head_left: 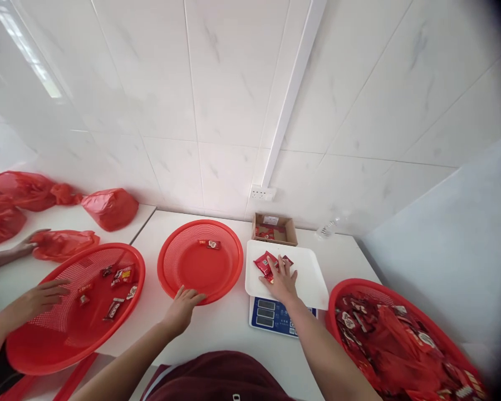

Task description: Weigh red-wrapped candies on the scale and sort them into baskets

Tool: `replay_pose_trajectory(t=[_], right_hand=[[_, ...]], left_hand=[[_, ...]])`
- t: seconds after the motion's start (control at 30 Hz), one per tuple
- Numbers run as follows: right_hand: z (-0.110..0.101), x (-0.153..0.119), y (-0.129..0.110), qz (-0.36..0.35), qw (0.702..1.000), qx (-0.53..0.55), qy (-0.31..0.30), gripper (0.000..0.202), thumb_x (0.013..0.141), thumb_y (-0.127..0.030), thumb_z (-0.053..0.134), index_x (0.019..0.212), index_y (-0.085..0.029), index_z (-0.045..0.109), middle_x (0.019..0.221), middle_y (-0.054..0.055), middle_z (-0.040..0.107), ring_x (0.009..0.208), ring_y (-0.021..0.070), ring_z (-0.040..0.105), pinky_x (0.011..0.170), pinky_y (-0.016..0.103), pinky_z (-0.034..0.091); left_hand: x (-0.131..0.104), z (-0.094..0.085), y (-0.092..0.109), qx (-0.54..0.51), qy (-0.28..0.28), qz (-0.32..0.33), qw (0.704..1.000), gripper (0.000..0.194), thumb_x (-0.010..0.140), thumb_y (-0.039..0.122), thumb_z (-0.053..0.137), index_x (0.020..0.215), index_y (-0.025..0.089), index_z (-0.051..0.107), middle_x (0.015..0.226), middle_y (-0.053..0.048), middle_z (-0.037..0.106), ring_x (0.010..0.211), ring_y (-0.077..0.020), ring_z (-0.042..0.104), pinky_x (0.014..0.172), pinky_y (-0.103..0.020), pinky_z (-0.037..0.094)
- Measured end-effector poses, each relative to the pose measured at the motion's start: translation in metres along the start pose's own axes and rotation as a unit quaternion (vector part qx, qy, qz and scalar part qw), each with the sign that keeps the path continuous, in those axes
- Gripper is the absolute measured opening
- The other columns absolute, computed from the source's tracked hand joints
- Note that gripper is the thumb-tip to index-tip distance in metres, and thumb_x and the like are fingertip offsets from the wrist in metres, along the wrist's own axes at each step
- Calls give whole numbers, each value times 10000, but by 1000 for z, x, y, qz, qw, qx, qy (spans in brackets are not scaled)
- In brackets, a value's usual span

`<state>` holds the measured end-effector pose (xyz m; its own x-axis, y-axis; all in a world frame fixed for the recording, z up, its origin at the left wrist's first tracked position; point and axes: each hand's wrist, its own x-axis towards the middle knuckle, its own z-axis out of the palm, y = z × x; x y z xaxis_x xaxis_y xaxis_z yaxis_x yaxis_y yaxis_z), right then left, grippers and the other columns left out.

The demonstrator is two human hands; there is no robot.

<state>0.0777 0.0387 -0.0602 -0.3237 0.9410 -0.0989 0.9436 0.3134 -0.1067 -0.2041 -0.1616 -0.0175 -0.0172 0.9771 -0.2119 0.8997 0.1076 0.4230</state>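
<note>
Wall: white tiles with grey veins (229,83), beyond both hands; a white socket plate (262,193) sits low on it.
Tabletop: smooth and white (223,331), below both hands.
Right hand: bare right hand (281,281) over the scale, fingers splayed apart and touching packets — cannot tell whether any is pinched.
Packets: small glossy red wrapped packets (262,263), at and under the right fingertips.
Scale: shallow white rectangular tray (309,278) beneath packets and right hand; blue-fronted electronic scale (265,313) under it, displays too small to read.
Left hand: bare left hand (181,312), fingers on the near rim of a round red plastic mesh basket (200,273); cannot tell whether they grip it.
Inside that basket: red packet with white patch (212,244), lying past the left fingertips.
Carton: open brown cardboard box (291,231), just beyond the right hand, red wrapped pieces inside; clear plastic bottle (328,228) farther right.
Heaped basket: large red plastic basket (345,283), right of the right hand, full of wrapped packets.
Co-worker: one hand (42,301) over a wide red plastic basket (45,348) left of the left hand, a few wrapped sweets (123,275) in it; other hand touching a crumpled red plastic bag (67,245) — full red plastic bags (111,209) behind.
</note>
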Motion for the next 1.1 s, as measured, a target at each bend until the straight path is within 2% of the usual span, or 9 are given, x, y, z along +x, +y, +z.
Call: replay_pose_trajectory(t=[0.17,0.3,0.47,0.57,0.67,0.8,0.87,0.93,1.1], right_hand=[[4,4,8,-74,994,-20,77,531,879,-512,357,1366,-307,405,1401,108,393,1304,341,260,983,513,293],[4,10,17,-100,989,8,106,413,896,-377,388,1266,-263,534,1146,124,558,1074,280,467,870,388,404],[2,18,39,8,985,139,105,379,890,-395,374,1178,-266,584,983,66,552,817,192,553,666,287,438],[-6,21,41,71,954,239,169,434,871,-457,359,1125,-211,612,935,69,570,830,201,570,716,309,448],[-21,20,17,58,917,339,201,486,850,-515,360,1080,-179,625,952,86,624,920,228,576,819,356,448],[-42,14,-40,-92,897,421,100,508,837,-544,403,1209,-229,548,1185,82,590,1091,226,538,917,386,431],[-46,9,-58,-147,897,410,74,567,855,-545,383,1347,-264,407,1381,83,438,1247,217,421,986,394,388],[-45,3,-57,-132,926,346,77,615,866,-550,357,1407,-264,307,1477,93,290,1344,227,280,1034,430,330],[-18,-14,0,-34,997,63,42,580,851,-552,396,1369,-291,389,1500,87,245,1378,324,151,1036,591,204]], left_hand=[[-30,-14,-6,64,-21,-5,998,551,702,-51,350,1049,272,633,1075,-41,629,1099,-204,525,1077,-517,190],[-42,-17,-6,80,-52,-10,995,498,714,86,520,1169,280,572,1247,-55,573,1280,-291,384,1076,-570,173],[-43,-14,-2,69,-67,-8,995,572,718,245,619,1273,287,486,1355,-64,495,1327,-320,316,1075,-600,159],[-41,-9,2,62,-63,9,996,635,722,304,641,1320,296,431,1403,-66,443,1350,-314,274,1080,-604,136],[-38,-4,8,59,-61,23,996,652,732,333,640,1340,290,407,1427,-72,411,1363,-307,247,1084,-601,127],[-30,-2,18,59,-75,32,995,638,753,329,625,1348,275,401,1440,-75,392,1369,-298,235,1094,-589,112],[-26,0,20,60,-79,31,995,599,775,310,607,1341,276,414,1436,-74,398,1368,-294,238,1097,-583,107],[-25,3,21,62,-83,30,994,534,800,302,585,1316,291,449,1427,-66,412,1362,-295,251,1095,-586,113],[-28,13,15,55,-80,34,995,376,849,260,524,1218,330,547,1354,-50,494,1320,-298,331,1071,-608,157]])
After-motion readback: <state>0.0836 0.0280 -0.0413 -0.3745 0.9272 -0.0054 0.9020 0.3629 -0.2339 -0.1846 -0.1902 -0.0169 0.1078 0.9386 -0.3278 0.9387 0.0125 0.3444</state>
